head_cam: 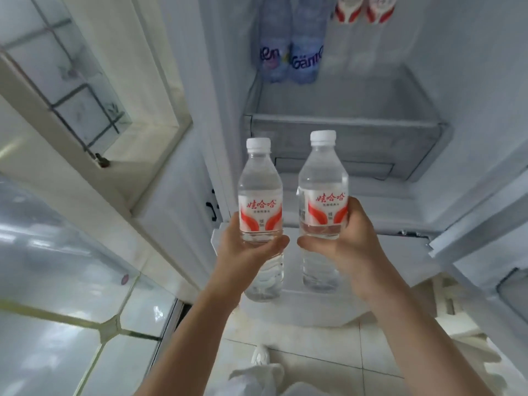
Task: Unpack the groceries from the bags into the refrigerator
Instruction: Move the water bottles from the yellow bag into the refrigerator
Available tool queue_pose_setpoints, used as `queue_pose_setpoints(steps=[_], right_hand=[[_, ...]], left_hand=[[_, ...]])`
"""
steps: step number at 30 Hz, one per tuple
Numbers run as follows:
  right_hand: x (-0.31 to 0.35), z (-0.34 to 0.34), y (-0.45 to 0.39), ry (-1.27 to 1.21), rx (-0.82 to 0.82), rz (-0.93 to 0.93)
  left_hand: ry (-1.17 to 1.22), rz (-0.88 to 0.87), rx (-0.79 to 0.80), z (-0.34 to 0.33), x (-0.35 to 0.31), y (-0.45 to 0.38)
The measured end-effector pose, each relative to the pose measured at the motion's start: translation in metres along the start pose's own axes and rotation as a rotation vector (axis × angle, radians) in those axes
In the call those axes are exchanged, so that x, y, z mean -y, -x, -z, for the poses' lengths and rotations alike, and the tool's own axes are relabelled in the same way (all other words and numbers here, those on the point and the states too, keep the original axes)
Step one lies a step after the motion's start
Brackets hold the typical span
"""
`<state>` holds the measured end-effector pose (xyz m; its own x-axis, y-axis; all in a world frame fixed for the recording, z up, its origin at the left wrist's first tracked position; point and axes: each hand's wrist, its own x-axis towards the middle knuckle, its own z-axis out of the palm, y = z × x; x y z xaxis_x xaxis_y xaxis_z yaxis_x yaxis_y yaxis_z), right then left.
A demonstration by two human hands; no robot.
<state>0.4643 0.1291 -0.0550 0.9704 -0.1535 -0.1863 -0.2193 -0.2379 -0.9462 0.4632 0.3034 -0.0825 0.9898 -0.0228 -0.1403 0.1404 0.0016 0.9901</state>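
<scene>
Gripping one water bottle [260,195] each, both hands [248,252] hover before the open refrigerator [343,132] above pale floor tiles [314,352].

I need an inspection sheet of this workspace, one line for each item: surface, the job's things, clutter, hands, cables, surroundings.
Surface: the fridge shelf is bare toward the front; bottles stand at its back.
Job's things: left water bottle and right water bottle, both upright, white caps on, held side by side in front of the open fridge.
Clutter: two blue-label bottles and two red-and-white-label bottles at the back of the shelf.
Hands: left hand grips the left water bottle; right hand grips the right water bottle.
Cables: nothing seen.
Surroundings: glass-panel cabinet door at left, clear drawer under the shelf, tiled floor below.
</scene>
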Motion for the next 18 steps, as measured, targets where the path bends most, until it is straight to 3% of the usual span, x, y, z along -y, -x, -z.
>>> queue_pose_setpoints(steps=[6,18], right_hand=[[0.033,0.010,-0.037,-0.042,-0.143,0.072],[0.093,0.063,-0.122,-0.081,-0.310,0.238]], left_hand=[[-0.031,-0.081,0.103,-0.006,-0.033,-0.060],[-0.044,-0.324,0.100,-0.068,-0.115,-0.168]])
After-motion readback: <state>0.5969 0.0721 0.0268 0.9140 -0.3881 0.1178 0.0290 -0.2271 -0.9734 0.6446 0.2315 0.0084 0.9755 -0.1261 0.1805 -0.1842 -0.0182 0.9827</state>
